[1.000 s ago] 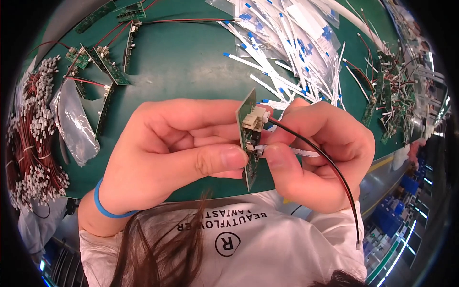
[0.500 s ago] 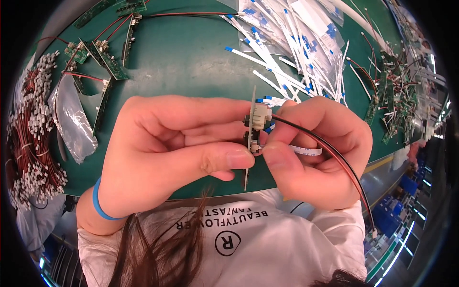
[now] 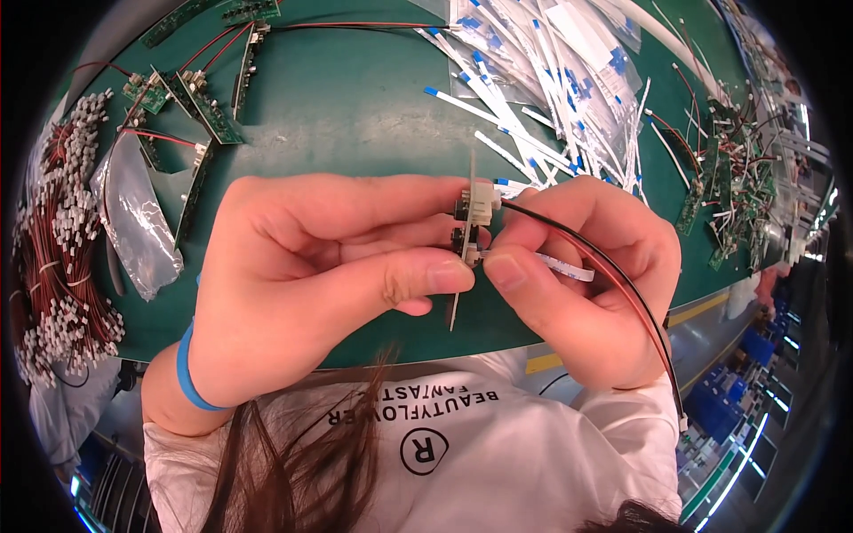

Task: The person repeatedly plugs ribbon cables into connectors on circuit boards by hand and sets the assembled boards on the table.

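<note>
My left hand (image 3: 329,240) pinches a small circuit board (image 3: 470,235) that is held on edge, with its parts facing right. A white plug connector (image 3: 484,203) sits on the board, and a red and black cable (image 3: 613,275) runs from it over my right hand, its free end hanging down at the right. Between the thumb and finger of my right hand (image 3: 591,266) is a white flat ribbon cable (image 3: 566,266), its near end at a small socket low on the board. Whether that end is seated in the socket cannot be made out, as my fingertips cover part of it.
Loose ribbon cables with blue ends (image 3: 533,115) lie on plastic bags at the back. Wired circuit boards (image 3: 204,107) stand at the back left, beside a clear bag (image 3: 142,222) and bundled red-brown cables (image 3: 67,240). More boards (image 3: 733,178) are heaped at the right on the green table (image 3: 346,98).
Both hands and the board have shifted slightly upward. My right thumb has moved a little toward the board, and the ribbon's loose part sits slightly higher.
</note>
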The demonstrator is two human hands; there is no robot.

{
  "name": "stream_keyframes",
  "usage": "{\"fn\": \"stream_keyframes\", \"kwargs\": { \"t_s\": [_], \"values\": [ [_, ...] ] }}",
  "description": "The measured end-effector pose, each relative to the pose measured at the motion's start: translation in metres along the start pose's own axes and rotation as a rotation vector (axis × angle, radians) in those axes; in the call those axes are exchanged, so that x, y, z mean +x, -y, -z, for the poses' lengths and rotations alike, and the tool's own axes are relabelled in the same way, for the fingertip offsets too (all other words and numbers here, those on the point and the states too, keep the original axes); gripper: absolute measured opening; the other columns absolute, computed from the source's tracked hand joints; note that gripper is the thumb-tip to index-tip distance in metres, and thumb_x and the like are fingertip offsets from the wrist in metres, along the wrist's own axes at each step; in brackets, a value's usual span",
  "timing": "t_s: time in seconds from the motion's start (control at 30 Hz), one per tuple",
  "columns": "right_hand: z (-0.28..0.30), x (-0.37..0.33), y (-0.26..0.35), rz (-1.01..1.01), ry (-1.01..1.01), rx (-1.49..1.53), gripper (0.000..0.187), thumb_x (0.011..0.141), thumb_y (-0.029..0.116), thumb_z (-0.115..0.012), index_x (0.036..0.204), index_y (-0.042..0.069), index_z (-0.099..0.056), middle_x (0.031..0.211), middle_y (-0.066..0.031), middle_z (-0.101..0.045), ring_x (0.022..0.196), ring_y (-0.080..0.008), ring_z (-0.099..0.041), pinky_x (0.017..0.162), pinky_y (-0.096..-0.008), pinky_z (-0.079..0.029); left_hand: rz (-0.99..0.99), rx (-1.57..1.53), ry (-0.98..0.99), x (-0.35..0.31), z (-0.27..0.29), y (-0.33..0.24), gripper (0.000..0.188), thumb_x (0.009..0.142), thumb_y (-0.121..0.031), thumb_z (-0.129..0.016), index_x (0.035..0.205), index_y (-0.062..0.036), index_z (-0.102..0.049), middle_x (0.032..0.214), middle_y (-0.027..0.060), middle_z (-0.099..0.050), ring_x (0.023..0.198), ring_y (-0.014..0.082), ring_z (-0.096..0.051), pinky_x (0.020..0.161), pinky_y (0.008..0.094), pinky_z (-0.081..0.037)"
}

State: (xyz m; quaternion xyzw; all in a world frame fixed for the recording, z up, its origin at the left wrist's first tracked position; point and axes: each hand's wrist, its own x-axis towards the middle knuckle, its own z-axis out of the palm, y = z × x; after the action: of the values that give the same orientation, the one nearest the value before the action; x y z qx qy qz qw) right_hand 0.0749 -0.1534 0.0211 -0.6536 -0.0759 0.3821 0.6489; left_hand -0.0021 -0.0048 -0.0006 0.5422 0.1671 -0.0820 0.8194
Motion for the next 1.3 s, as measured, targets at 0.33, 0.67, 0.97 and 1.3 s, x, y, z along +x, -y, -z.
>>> {"fn": "stream_keyframes", "kwargs": {
  "t_s": [0.33, 0.67, 0.97, 1.3],
  "values": [
    [0.001, -0.001, -0.006, 0.051, 0.021, -0.029, 0.017, 0.067, 0.007, -0.064, 0.078, -0.001, -0.054, 0.067, -0.0003, -0.053, 0.06, -0.004, -0.044, 0.055, -0.0167, -0.034, -0.03, 0.096, -0.024, 0.0, 0.0, 0.002, 0.033, 0.068, 0.007, -0.053, 0.101, 0.0067, -0.052, 0.084, 0.013, -0.059, 0.065, 0.0128, -0.057, 0.059, 0.02, -0.048],
    [0.003, 0.001, -0.016, 0.143, 0.065, 0.004, 0.015, 0.07, 0.005, -0.062, 0.08, -0.001, -0.053, 0.069, -0.001, -0.054, 0.061, -0.0036, -0.044, 0.055, -0.0161, -0.034, -0.034, 0.183, -0.03, 0.002, 0.001, 0.001, 0.034, 0.067, 0.006, -0.056, 0.1, 0.005, -0.053, 0.079, 0.0097, -0.061, 0.064, 0.009, -0.055, 0.061, 0.0177, -0.045],
    [0.006, 0.003, -0.021, 0.197, 0.106, -0.15, 0.011, 0.072, 0.0, -0.058, 0.082, -0.002, -0.053, 0.074, -0.0044, -0.056, 0.066, -0.0061, -0.049, 0.059, -0.018, -0.038, -0.149, 0.372, -0.079, 0.001, 0.0, 0.002, 0.033, 0.064, 0.005, -0.059, 0.098, 0.004, -0.055, 0.072, 0.0079, -0.061, 0.066, 0.0062, -0.054, 0.062, 0.0167, -0.041],
    [0.009, 0.005, -0.007, 0.161, 0.156, -0.095, 0.016, 0.069, -0.001, -0.06, 0.084, -0.004, -0.052, 0.076, -0.0071, -0.057, 0.072, -0.0121, -0.054, 0.067, -0.0228, -0.043, -0.063, 0.134, -0.059, -0.001, -0.001, -0.002, 0.036, 0.068, 0.005, -0.055, 0.104, 0.0069, -0.05, 0.081, 0.0111, -0.06, 0.067, 0.0103, -0.056, 0.061, 0.0185, -0.046]
  ]
}}
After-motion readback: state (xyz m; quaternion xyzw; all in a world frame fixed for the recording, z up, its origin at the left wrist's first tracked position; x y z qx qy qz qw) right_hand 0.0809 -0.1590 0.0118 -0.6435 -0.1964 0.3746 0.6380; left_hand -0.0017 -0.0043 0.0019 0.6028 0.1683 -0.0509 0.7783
